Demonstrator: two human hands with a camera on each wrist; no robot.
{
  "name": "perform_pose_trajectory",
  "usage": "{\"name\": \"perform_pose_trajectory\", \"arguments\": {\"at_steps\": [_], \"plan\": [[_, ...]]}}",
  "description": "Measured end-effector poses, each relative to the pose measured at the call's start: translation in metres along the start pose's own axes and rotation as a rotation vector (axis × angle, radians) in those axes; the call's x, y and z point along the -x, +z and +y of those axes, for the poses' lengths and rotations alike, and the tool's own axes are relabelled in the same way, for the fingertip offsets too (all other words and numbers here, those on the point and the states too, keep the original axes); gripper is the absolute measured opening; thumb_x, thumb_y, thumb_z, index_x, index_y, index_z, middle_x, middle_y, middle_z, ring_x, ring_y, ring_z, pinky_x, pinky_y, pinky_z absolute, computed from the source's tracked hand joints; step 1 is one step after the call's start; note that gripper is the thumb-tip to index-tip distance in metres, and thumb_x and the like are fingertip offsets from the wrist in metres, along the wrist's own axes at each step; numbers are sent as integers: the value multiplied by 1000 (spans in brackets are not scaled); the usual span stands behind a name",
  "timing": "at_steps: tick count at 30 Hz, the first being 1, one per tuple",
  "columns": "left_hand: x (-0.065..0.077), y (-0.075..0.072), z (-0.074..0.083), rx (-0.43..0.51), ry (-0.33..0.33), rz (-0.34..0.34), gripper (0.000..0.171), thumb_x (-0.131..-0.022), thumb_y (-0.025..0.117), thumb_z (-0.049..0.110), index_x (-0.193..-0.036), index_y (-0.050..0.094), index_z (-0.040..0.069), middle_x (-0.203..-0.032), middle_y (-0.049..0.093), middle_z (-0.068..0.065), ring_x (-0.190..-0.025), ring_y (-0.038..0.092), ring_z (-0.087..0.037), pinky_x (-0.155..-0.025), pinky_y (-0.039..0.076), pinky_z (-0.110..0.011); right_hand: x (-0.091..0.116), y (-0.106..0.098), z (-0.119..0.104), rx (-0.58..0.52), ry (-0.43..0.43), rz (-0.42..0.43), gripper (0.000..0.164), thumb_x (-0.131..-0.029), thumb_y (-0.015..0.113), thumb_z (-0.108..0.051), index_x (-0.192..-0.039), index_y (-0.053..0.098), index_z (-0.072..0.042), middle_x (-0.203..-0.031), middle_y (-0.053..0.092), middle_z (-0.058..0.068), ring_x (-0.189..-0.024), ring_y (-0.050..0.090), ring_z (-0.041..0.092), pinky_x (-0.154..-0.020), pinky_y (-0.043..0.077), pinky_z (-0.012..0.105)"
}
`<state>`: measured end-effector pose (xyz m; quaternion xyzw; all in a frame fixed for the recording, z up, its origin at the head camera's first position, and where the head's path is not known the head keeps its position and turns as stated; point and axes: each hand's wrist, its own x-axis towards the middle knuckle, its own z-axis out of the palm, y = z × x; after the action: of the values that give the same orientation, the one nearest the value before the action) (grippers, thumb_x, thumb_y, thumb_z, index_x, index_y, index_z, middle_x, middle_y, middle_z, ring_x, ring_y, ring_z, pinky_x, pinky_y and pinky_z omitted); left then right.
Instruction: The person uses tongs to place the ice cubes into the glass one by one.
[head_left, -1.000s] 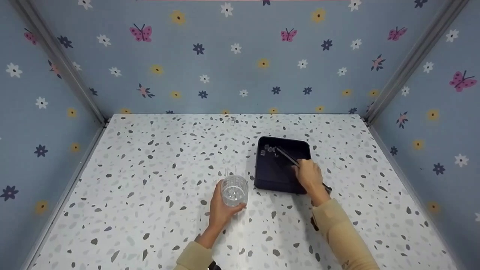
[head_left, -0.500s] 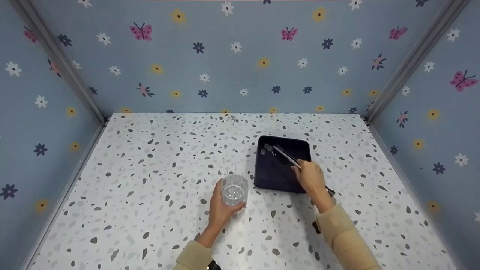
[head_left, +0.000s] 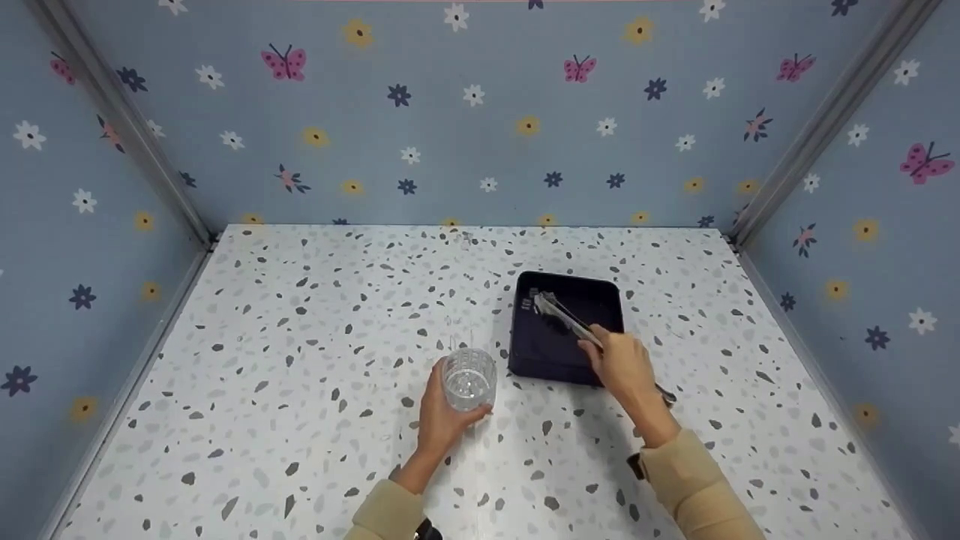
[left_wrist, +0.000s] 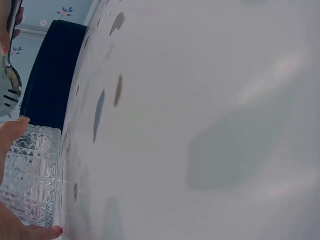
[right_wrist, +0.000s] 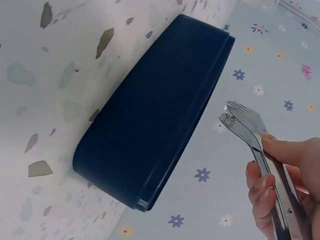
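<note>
My left hand [head_left: 442, 420] holds a clear, cut-pattern glass [head_left: 470, 381] upright on the table, with thumb and fingers spread around its sides. My right hand [head_left: 625, 367] grips metal serving tongs [right_wrist: 280, 180] by their arms. The slotted tong ends are close together above the dark tray [head_left: 555, 364], near its far left corner; I cannot tell whether they pinch a cube. Several small clear cubes [head_left: 526, 301] lie in that corner of the tray. In the left wrist view, one slotted tong end [left_wrist: 11, 90] appears beyond the glass.
The dark tray's raised walls stand to the right of the glass, a small gap apart. Speckled white table [head_left: 337, 300] extends around both. Flower-patterned panels [head_left: 480, 112] enclose the back and sides.
The tongs have lifted from the cubes, their broad ends now turned into sight, and my right hand has shifted slightly back and to the right. My left hand and the glass stay put.
</note>
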<state>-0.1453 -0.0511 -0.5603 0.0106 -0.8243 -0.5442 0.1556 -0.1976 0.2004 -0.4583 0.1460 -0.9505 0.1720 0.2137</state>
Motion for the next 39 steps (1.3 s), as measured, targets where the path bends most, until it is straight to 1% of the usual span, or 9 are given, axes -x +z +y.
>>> {"name": "perform_pose_trajectory", "arguments": {"at_steps": [5, 12, 15, 22, 25, 26, 30, 34, 39], "plan": [[-1, 0, 0, 7, -6, 2, 98, -51, 85, 21, -131, 33, 3, -128, 44, -14, -117, 41, -29, -102, 31, -36, 6, -7, -8, -19, -56, 28, 14, -79, 66, -19, -79, 56, -10, -51, 49, 5, -44, 49, 24, -38, 41, 38], [-1, -1, 0, 20, 2, 7, 98, -50, 85, 21, -131, 33, 2, -126, 45, -17, -115, 43, -31, -100, 33, -40, 13, -16, -22, -75, -112, 37, 17, -78, 67, -17, -73, 52, -11, -51, 49, 0, -41, 41, 13, -37, 37, 28], [0, 0, 1, 17, 3, 12, 99, -50, 85, 21, -131, 33, 1, -126, 45, -18, -115, 43, -33, -100, 33, -42, 16, -19, -28, -95, -133, 40, 15, -78, 67, -17, -75, 54, -11, -54, 51, -1, -42, 44, 12, -38, 38, 27], [0, 1, 0, -1, 65, 59, 99, -49, 85, 22, -129, 33, -2, -122, 46, -21, -110, 45, -37, -95, 37, -46, 24, -23, -41, -107, -174, 34, 11, -78, 67, -19, -82, 59, -13, -57, 57, -1, -46, 52, 14, -39, 42, 27], [0, 1, 1, 14, 59, 42, 98, -49, 85, 21, -129, 33, -2, -123, 46, -19, -110, 45, -35, -96, 37, -44, 27, -23, -45, -120, -190, 35, 10, -78, 67, -19, -84, 62, -13, -57, 58, -1, -45, 52, 13, -40, 43, 26], [0, 0, 1, 26, 46, 28, 99, -49, 85, 20, -130, 33, -1, -124, 46, -18, -112, 44, -34, -97, 35, -44, 28, -23, -47, -123, -196, 38, 10, -78, 68, -19, -84, 62, -13, -57, 58, -2, -45, 52, 12, -40, 43, 25], [-1, -1, 0, 17, 12, -4, 100, -50, 85, 22, -131, 31, 1, -126, 44, -16, -115, 43, -30, -100, 34, -40, 32, -22, -51, -127, -212, 43, 12, -77, 68, -19, -86, 64, -12, -59, 59, -1, -47, 54, 14, -42, 46, 28], [-1, -1, 0, 11, -4, -10, 100, -50, 85, 23, -132, 31, 3, -127, 44, -14, -116, 43, -29, -101, 32, -38, 35, -21, -55, -138, -217, 31, 18, -76, 69, -19, -92, 66, -10, -64, 63, 2, -52, 58, 18, -47, 50, 32], [0, 0, 0, 28, 5, 1, 100, -49, 86, 21, -131, 32, 4, -127, 45, -15, -115, 43, -29, -100, 33, -40, 38, -19, -59, -147, -233, 23, 21, -76, 69, -20, -94, 66, -9, -66, 63, 3, -53, 59, 18, -48, 50, 32]]}}
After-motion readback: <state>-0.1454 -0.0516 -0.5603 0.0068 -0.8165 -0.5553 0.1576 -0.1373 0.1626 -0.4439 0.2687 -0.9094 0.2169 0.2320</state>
